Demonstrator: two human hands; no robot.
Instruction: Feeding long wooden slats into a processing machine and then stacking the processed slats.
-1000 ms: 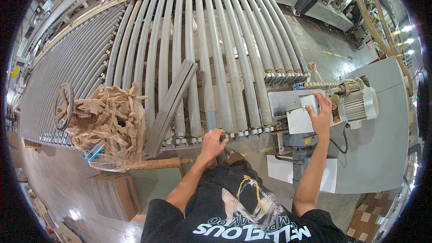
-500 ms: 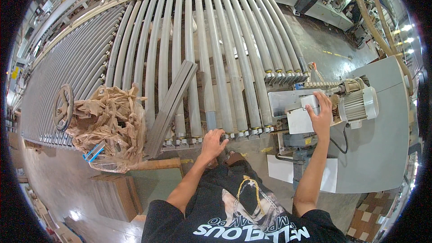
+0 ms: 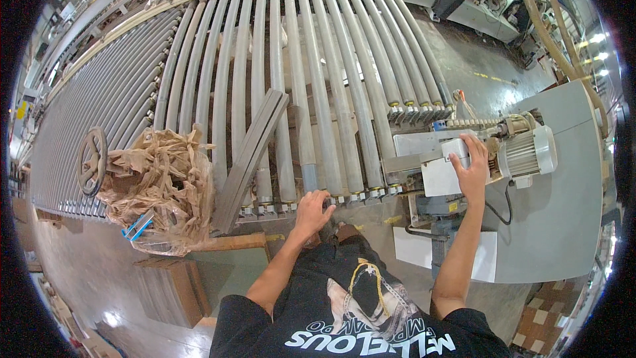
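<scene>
White block [image 3: 454, 148] sits left of the motor [image 3: 529, 154], under our right hand [image 3: 472, 169]; those fingers curl over it, thumb set apart, though we cannot tell how firmly they press. Near it, a grey strip [image 3: 407, 162] juts leftward. Our left hand [image 3: 314, 211] rests by the rollers' [image 3: 285, 172] near ends, fingers bent, its grip hidden from us. Long boards [image 3: 250, 159] lie slantwise across the rollers, beside crumpled brown wrapping [image 3: 162, 182].
</scene>
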